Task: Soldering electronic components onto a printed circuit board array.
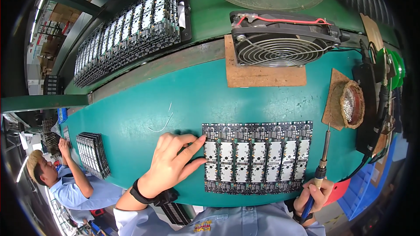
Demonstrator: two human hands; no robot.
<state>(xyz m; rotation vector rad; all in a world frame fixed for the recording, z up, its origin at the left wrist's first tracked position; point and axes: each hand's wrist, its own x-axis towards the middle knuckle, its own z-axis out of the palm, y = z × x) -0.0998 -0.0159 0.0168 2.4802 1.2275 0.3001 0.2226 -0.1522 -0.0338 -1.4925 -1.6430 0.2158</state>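
A panel of dark circuit boards with white rectangular areas (258, 159) lies flat on the green mat in front of me. My left hand (173, 161) is at its left side, thumb and forefinger apart, their tips touching the panel's edge. The other fingers are bent. In my right hand (315, 194), at the panel's lower right corner, is a soldering iron (323, 159) with a blue and pale handle. Its thin tip points away from me, beside the panel and off the boards. Two thin pale wire-like strands (164, 124) lie on the mat beyond my left hand.
A fan with a wire grille (284, 46) stands on a brown board at the back. A round crusted cup (352, 105) sits on the right, near a green spool (396, 67). Stacked circuit panels (131, 30) fill the back left shelf; another stack (92, 155) is near a co-worker (74, 188).
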